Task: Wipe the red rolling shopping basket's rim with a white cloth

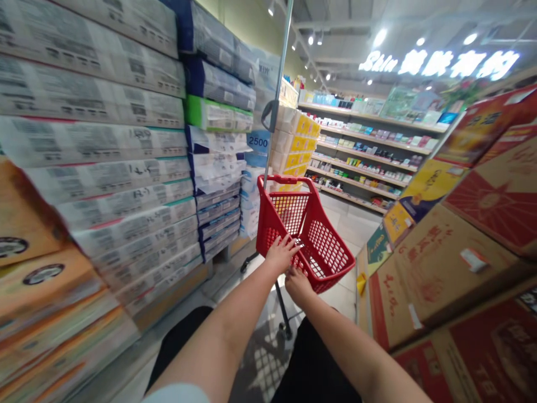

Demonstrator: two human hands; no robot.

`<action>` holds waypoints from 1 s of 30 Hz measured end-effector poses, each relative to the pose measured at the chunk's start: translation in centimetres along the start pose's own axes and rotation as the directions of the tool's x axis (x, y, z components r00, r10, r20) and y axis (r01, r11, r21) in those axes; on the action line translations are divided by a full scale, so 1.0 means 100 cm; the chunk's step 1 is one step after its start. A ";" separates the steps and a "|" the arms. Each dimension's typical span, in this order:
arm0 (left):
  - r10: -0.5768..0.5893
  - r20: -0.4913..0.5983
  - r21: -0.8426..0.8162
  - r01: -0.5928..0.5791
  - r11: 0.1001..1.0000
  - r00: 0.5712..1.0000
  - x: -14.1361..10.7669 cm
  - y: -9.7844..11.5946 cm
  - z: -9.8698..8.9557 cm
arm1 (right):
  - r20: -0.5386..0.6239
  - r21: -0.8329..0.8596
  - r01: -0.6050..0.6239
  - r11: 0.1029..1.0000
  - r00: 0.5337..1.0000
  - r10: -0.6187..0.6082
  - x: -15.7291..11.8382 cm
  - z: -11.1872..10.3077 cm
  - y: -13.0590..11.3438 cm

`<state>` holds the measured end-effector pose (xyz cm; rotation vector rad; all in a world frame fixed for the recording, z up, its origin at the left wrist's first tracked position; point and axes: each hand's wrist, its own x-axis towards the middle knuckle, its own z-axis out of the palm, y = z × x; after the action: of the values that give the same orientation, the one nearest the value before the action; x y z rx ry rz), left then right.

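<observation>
Orange plastic-wrapped packs (62,274) are piled at the far left, in front of a tall stack of white and grey printed packages (104,106). Beside that stack, dark blue and grey wrapped packs (222,84) rise in a column, with one bright green and white pack (218,115) among them. Next comes a round-cornered blue label reading "2500" (258,142), then a thin upright metal pole (282,61) with a grey looped fitting (272,115), and yellow and white cartons (300,140) behind it.

At the middle, a red plastic shopping cart (331,246) with perforated walls stands on the pale tiled floor (229,274), its red handle at the far end and its dark wheeled legs below. The basket looks empty where its inside shows. The left hand (280,253) lies on the cart's near side, fingers spread wide. Just right of it and lower, the right hand (298,284) is at the same side, fingers bent in toward the red wall; how firmly they close cannot be told.

Beyond the cart run long pale-edged shelves of small packaged goods (361,145), under a glowing white sign (440,62). Brown, red and yellow cardboard boxes (444,257) fill the right side.
</observation>
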<state>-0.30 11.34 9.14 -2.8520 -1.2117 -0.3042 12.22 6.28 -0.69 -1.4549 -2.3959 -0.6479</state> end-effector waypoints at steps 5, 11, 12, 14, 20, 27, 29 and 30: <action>-0.068 0.006 -0.012 0.068 0.998 0.998 0.008 0.007 0.010 | 0.059 -0.072 0.066 0.995 0.996 -0.062 -0.013 -0.008 0.005; -0.094 -0.008 -0.023 0.094 0.995 0.996 0.012 0.001 0.013 | 0.104 -0.062 0.113 0.992 0.989 -0.106 -0.014 -0.017 0.001; -0.104 -0.008 -0.025 0.103 0.994 0.995 0.012 -0.001 0.012 | 0.108 -0.050 0.130 0.990 0.986 -0.124 -0.015 -0.021 0.000; -0.125 -0.013 -0.021 0.125 0.992 0.992 0.012 -0.004 0.010 | 0.073 -0.029 0.145 0.989 0.987 -0.143 -0.016 -0.029 -0.001; 0.065 -0.002 0.015 -0.065 0.998 0.998 -0.008 0.001 0.007 | -0.078 0.049 0.212 0.976 0.975 -0.208 -0.021 -0.055 0.001; -0.009 -0.005 0.039 0.010 0.999 1.000 -0.022 0.006 0.011 | -0.215 0.115 -0.027 0.993 0.975 0.051 -0.027 -0.071 0.009; -0.050 0.014 0.046 0.049 0.998 0.999 -0.019 0.006 0.007 | -0.170 0.104 -0.004 0.995 0.985 0.022 -0.035 -0.069 0.012; -0.079 0.017 0.052 0.078 0.996 0.997 -0.017 0.006 0.005 | -0.151 0.097 0.008 0.995 0.988 0.007 -0.038 -0.067 0.013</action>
<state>-0.92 9.74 8.32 -2.7753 -1.3173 -0.2448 15.14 0.50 3.76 -1.3169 -2.2781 -0.6092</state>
